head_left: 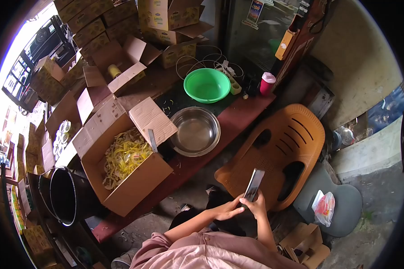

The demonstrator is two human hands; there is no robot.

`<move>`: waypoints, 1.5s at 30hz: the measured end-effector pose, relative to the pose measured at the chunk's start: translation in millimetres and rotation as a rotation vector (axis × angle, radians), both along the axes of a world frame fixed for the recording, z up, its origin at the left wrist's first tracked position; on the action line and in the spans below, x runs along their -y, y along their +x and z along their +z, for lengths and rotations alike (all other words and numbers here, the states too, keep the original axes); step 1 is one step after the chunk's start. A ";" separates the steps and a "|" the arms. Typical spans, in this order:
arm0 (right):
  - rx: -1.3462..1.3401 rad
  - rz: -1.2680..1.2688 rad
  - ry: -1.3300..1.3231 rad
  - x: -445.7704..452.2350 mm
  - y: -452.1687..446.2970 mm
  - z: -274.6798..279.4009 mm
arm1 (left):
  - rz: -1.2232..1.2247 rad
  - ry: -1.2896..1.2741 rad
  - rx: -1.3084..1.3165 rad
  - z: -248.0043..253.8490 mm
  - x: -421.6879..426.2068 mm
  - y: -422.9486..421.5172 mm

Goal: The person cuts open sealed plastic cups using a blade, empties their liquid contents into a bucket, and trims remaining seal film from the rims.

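Observation:
A smartphone is held upright and tilted in front of my body, its screen side mostly turned away from clear view. My right hand is wrapped round its lower end. Beside it, my left hand has its fingers stretched toward the phone's lower edge, close to or touching it. Behind the phone stands an orange plastic chair. To the left, an open cardboard box holds a tangle of yellow and pale strips, and a knife-like metal blade rests by its flap.
A steel bowl, a green basin and a pink lidded cup stand on the red-edged table. A black bucket is at left. Stacked cartons rise behind. A plastic bag lies on a grey seat.

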State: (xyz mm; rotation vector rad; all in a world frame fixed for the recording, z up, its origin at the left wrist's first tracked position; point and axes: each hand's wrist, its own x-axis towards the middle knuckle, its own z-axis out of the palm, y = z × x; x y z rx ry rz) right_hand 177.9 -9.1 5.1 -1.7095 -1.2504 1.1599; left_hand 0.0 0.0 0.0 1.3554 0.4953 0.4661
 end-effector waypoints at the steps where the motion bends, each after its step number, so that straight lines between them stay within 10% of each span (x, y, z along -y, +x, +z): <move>1: -0.047 -0.052 -0.058 6.2 5.7 -14.7 | -0.055 -0.007 -0.024 -11.1 2.1 4.5; 7: 0.369 -0.288 -0.364 -41.1 54.9 -231.8 | 0.379 -0.286 -0.217 -173.4 -4.2 -7.0; 9: 0.910 -0.181 -0.657 -67.8 67.1 -299.0 | 0.595 0.069 -0.623 -232.9 11.7 -46.5; 12: 0.758 -0.216 -0.683 -121.5 102.0 -397.1 | 0.803 0.045 -1.129 -306.3 60.0 -136.1; 15: 0.484 -0.243 -0.649 -180.0 112.8 -399.1 | 0.981 -0.182 -0.953 -346.6 120.5 -175.1; 16: 0.832 -0.339 -0.728 -200.8 133.5 -449.8 | 0.997 -0.280 -0.931 -360.9 143.0 -178.4; 20: 0.723 -0.452 -0.559 -243.0 144.6 -450.6 | 1.237 -0.597 -0.660 -369.5 157.0 -162.9; 29: 0.726 -0.492 -0.562 -261.7 170.4 -483.6 | 1.334 -0.417 -0.724 -383.3 148.1 -151.0; 45: 0.962 -0.400 -0.728 -283.0 186.1 -503.9 | 1.129 -0.515 -0.991 -384.4 147.2 -161.1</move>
